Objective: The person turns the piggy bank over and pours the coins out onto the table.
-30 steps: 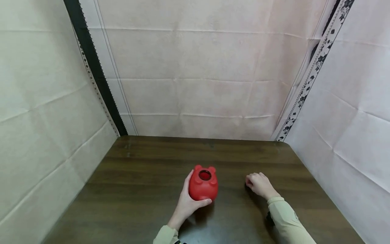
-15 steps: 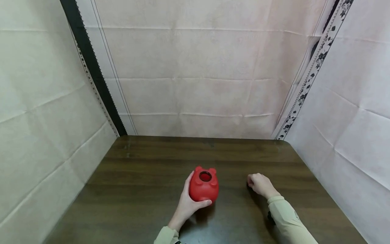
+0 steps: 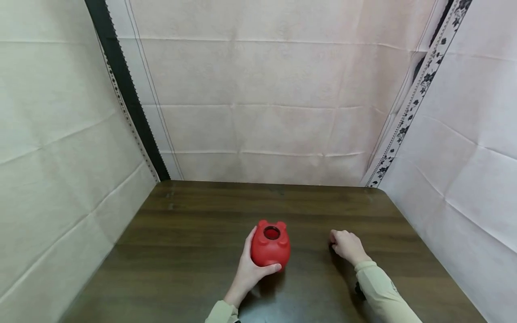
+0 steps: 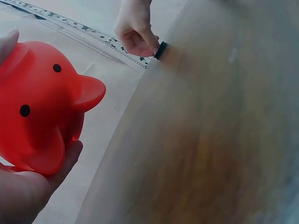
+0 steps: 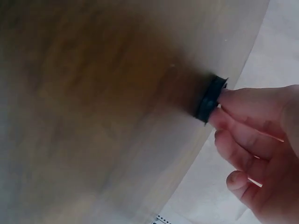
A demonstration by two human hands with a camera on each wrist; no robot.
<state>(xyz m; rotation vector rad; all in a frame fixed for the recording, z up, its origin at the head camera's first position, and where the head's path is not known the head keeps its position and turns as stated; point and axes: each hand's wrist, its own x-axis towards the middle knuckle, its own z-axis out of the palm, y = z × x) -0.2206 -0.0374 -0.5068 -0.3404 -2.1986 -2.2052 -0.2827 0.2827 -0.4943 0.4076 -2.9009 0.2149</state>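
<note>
My left hand (image 3: 247,272) grips a red animal-shaped coin bank (image 3: 269,252), thumb at the near side and fingers around the left. Its round, black-rimmed opening (image 3: 272,232) faces up, with small stubby bumps around it. Two black dots show on its red side (image 4: 39,86) in the left wrist view. To the right, my right hand (image 3: 348,246) pinches a round black stopper (image 5: 210,99) between thumb and fingertips, close over the tabletop. From the head view the stopper is hidden by the hand.
A dark wooden table (image 3: 194,233) lies under both hands. Pale cloth walls (image 3: 258,89) stand behind it and at both sides, with a black strip (image 3: 129,94) at the left corner and a floral border (image 3: 416,98) at the right.
My right hand has shifted slightly to the right. The left hand and the red coin bank have stayed nearly still.
</note>
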